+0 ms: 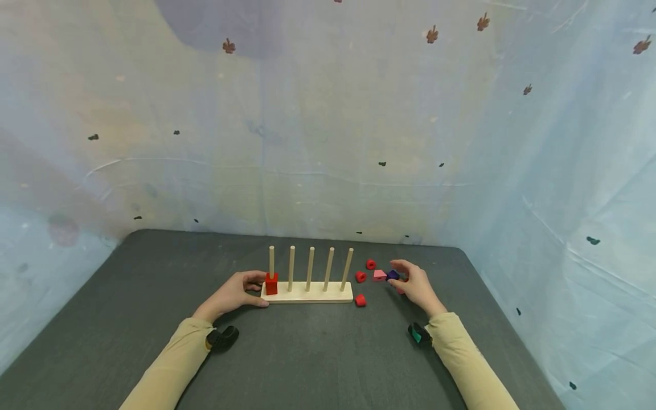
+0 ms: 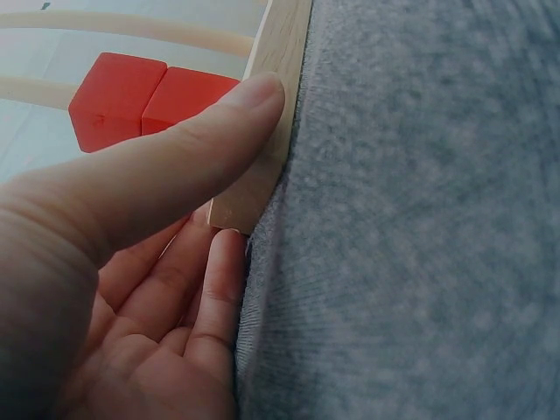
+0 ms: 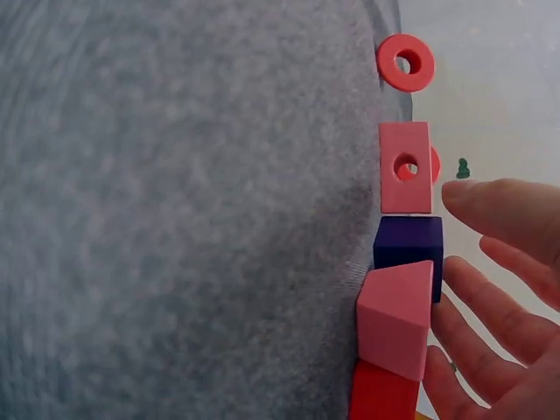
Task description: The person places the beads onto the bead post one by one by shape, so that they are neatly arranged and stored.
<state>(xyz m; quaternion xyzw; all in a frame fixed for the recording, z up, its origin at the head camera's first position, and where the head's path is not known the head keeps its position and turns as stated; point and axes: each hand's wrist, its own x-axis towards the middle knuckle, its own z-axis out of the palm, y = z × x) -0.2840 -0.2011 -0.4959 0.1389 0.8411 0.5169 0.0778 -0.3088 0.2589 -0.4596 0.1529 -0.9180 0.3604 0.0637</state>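
Note:
A pale wooden peg stand lies across the table, with several upright pegs. My left hand holds its left end, thumb along the front edge and fingers curled behind. Two red blocks are stacked on the leftmost peg. Right of the stand, my right hand hovers around a row of blocks, thumb and fingers apart. In the right wrist view its fingers are beside a dark purple block and a pink tapered block; whether they touch is unclear. A pink block with a hole adjoins the purple one.
Red pieces lie between the stand and my right hand: a ring at the back, another nearer, and a red piece by the stand's right end. A red block is beside the pink tapered one. A patterned curtain hangs behind the dark table.

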